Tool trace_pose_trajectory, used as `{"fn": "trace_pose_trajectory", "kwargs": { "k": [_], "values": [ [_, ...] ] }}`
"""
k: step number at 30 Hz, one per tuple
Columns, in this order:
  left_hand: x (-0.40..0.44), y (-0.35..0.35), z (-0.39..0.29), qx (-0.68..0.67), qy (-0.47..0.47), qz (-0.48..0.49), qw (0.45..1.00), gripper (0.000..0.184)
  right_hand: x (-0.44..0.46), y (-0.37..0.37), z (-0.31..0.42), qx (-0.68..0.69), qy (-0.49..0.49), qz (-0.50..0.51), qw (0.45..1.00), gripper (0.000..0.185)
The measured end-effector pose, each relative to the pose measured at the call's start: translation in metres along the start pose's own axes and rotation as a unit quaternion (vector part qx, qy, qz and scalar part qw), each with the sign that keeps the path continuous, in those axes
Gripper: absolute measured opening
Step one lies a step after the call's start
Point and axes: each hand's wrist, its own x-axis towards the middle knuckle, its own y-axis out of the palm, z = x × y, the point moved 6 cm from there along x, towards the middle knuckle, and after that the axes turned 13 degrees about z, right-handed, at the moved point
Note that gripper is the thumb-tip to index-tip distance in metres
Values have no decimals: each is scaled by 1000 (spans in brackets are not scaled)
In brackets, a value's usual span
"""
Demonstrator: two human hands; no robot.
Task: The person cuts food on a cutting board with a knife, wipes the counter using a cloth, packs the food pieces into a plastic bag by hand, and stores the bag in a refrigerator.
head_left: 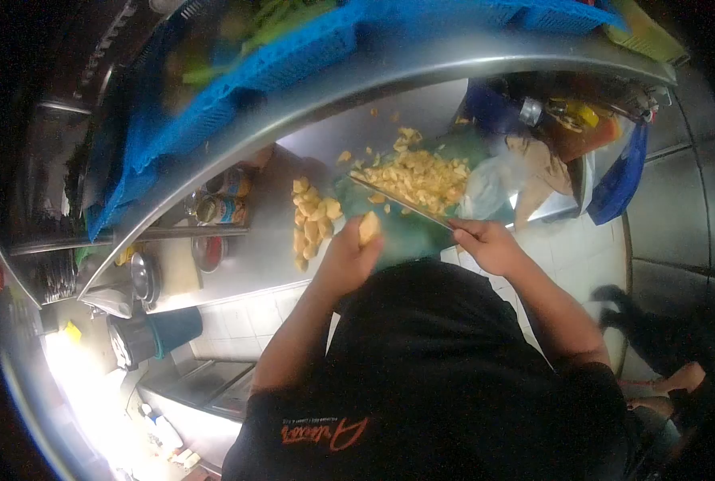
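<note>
Right, L hand (346, 258) closed round a pale yellow pc (369, 228), held nr the close edge of the green board (415, 236). R hand (488, 247) wrapped on the handle end of the knife (401, 200), blade slanting away from me and over to the left, along the near side of the chopped heap (423, 178). Blade and held pc are apart rn; whether the steel touches the board, can't tell from up here (bit hazy, this view). Bigger pcs (313, 221) sit in a loose pile on the steel counter (261, 210), just left of the board, easy reach for L. Off to the right, a clear plastic bag (486, 186) crowds the heap.

Doing this well, I'd say: L fingertips tucked back, clear of the edge, pc gripped firmly as it may well be slick. Firm R grip too, wrist loose, blade angled off the L knuckles. Pc is best steadied flat-side down on bare board, not on loose bits, b/c they'd likely roll under it. Good to have the heap kept well back, and the bag off the blade's path.
</note>
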Motion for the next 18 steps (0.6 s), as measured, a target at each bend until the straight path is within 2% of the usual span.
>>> {"fn": "trace_pose_trajectory", "kwargs": {
  "k": [2,3,5,6,9,10,13,14,17,18],
  "values": [
    [-2,-5,-22,117,105,-60,986,53,-12,-1,44,5,-19,16,1000,45],
    [4,-49,-27,205,129,-65,968,51,28,7,74,-31,-112,-19,993,42],
    [8,-46,-31,240,155,-37,958,47,20,7,99,-133,-168,-56,975,37],
    [6,-44,-33,243,157,-34,957,46,21,6,101,-165,-137,-54,975,36],
    [-6,-40,-35,189,122,-84,971,44,43,2,42,-143,-40,-53,987,41],
    [-7,-38,-34,187,115,-88,972,45,40,-2,35,-116,-42,-61,990,40],
    [-3,-34,-23,147,102,-89,980,48,26,6,37,-13,-95,-63,993,39],
    [1,-33,-22,131,103,-85,982,49,19,10,44,-36,-114,-55,991,39],
    [7,-28,-18,-57,21,-2,998,51,4,11,81,-98,-163,-51,980,38],
    [8,-27,-17,-94,50,-1,994,50,5,12,82,-109,-169,-59,978,39]
  ]
}}
